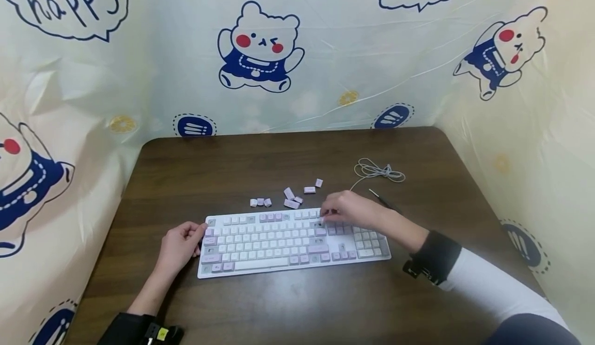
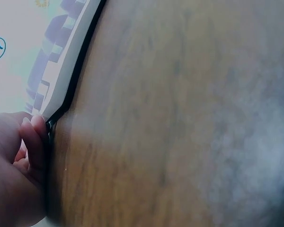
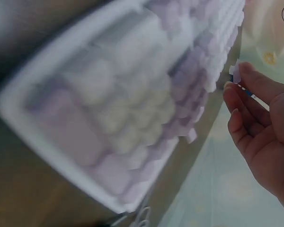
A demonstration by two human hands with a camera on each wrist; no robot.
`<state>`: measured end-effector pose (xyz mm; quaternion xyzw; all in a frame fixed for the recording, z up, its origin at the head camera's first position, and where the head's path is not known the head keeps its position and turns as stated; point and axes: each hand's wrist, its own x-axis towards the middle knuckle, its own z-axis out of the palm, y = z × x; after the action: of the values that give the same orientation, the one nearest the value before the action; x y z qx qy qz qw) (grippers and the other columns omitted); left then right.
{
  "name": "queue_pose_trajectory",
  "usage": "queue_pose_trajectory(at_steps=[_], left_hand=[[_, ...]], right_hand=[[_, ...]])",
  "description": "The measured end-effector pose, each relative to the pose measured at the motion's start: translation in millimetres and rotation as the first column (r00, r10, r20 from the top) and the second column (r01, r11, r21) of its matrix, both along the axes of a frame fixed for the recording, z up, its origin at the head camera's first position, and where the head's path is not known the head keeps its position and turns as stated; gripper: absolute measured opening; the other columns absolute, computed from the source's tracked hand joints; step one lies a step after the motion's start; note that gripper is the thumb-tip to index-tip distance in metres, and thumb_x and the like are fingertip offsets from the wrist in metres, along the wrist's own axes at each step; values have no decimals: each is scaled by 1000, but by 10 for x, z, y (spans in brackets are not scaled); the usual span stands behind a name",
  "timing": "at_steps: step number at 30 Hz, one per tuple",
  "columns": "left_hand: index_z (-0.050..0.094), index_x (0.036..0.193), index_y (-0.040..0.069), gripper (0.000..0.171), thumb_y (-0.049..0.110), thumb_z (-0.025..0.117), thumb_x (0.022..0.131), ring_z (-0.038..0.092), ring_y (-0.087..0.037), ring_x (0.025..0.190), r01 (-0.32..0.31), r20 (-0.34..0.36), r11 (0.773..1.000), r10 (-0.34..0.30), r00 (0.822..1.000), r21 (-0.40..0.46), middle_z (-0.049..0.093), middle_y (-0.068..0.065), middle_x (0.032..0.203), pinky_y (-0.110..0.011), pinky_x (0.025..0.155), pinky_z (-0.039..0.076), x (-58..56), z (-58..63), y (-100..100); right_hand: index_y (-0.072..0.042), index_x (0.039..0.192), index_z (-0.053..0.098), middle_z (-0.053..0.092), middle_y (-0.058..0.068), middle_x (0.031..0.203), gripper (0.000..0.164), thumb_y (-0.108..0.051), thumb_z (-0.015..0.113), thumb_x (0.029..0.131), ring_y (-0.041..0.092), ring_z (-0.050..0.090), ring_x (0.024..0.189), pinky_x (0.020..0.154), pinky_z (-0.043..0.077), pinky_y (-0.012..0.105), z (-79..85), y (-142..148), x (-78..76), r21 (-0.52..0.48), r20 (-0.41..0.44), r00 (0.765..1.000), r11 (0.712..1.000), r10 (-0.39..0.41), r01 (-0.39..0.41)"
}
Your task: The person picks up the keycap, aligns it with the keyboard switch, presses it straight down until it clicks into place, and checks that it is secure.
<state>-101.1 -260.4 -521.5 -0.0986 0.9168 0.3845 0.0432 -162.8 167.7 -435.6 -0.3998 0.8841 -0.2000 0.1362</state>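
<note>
A white and lilac keyboard lies on the table, with a few key positions showing bare switches. At its left edge my left hand holds the side, and in the left wrist view the fingertips meet at the keyboard's corner. My right hand is over the back row, right of the middle. Between its thumb and index finger it pinches a small pale keycap, seen in the right wrist view. The fingers hide part of the keys beneath them in the head view.
Several loose keycaps lie behind the keyboard. A coiled pale cable sits at the back right, and a slim dark stick with a metal tip is partly hidden by the right forearm. A patterned curtain surrounds the wooden table.
</note>
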Motion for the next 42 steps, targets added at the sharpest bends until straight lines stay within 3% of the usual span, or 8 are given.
queue_pose_trajectory(at_steps=[7, 14, 28, 34, 42], left_hand=[[67, 94, 2, 44, 45, 55, 96, 56, -14, 49, 3, 8, 1000, -3, 1000, 10, 59, -5, 64, -24, 44, 48, -4, -9, 6], [67, 93, 2, 45, 45, 54, 96, 56, -13, 48, 9, -8, 1000, -9, 1000, 1, 59, -5, 63, -23, 43, 48, -20, 9, -11], [67, 94, 2, 45, 45, 54, 96, 57, -14, 49, 10, 0, 1000, -10, 1000, -2, 59, -5, 63, -23, 44, 48, -8, 14, -3], [67, 95, 2, 43, 44, 53, 97, 57, -14, 50, 8, 5, 1000, -8, 1000, -4, 59, -5, 64, -23, 44, 48, -15, 24, 3], [66, 96, 3, 45, 46, 53, 96, 57, -15, 51, 2, 25, 1000, -2, 1000, 2, 59, -6, 65, -23, 45, 48, -14, 17, 2]], right_hand=[[-13, 98, 76, 72, -5, 89, 15, -21, 72, 86, 4, 57, 75, 70, 54, 24, -128, 270, 234, -21, 31, 999, 1000, -11, 12], [-16, 96, 77, 73, -9, 84, 13, -23, 72, 86, 2, 57, 69, 65, 52, 23, -259, 419, 342, -30, 174, 983, 997, -63, 70], [-15, 88, 71, 65, -9, 78, 4, -17, 73, 85, 4, 54, 69, 64, 50, 22, -335, 357, 443, -34, 145, 986, 996, -79, 85], [-12, 78, 65, 58, -5, 72, 11, -12, 75, 82, 8, 50, 68, 61, 45, 22, -283, 275, 477, -39, 115, 988, 994, -100, 105], [-13, 72, 63, 57, -6, 62, 15, -10, 75, 82, 5, 50, 56, 52, 43, 19, -206, 198, 492, 31, 170, 971, 986, -167, 164]])
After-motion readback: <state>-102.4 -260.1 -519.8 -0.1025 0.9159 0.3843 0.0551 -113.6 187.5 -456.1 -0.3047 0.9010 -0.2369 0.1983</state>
